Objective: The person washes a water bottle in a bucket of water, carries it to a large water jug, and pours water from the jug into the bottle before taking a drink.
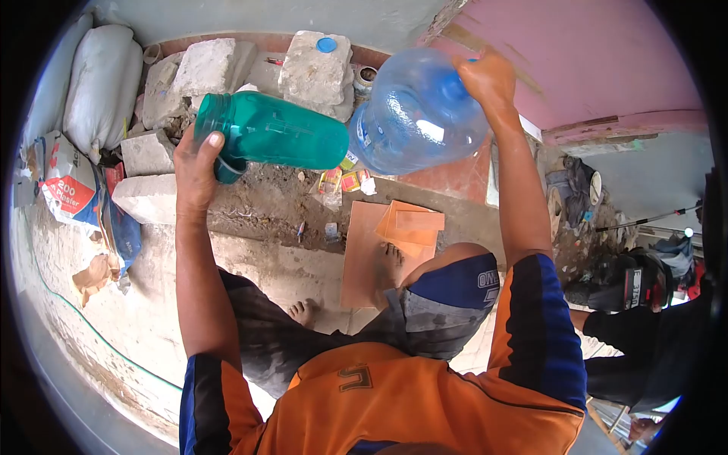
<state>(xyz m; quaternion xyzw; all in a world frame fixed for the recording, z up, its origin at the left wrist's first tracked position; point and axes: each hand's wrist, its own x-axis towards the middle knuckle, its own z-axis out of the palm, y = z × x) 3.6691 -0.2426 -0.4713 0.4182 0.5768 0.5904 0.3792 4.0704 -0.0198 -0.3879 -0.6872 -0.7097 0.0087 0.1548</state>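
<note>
Head camera: my left hand [196, 168] is gripping a green bottle [284, 134] crosswise, base pointing toward the water jug [413, 117] my right hand [491, 78] is holding.

One bottle (green) [284, 135], one jug [413, 114]

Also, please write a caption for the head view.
Left hand holds a green bottle; right hand, a large blue jug.
</note>
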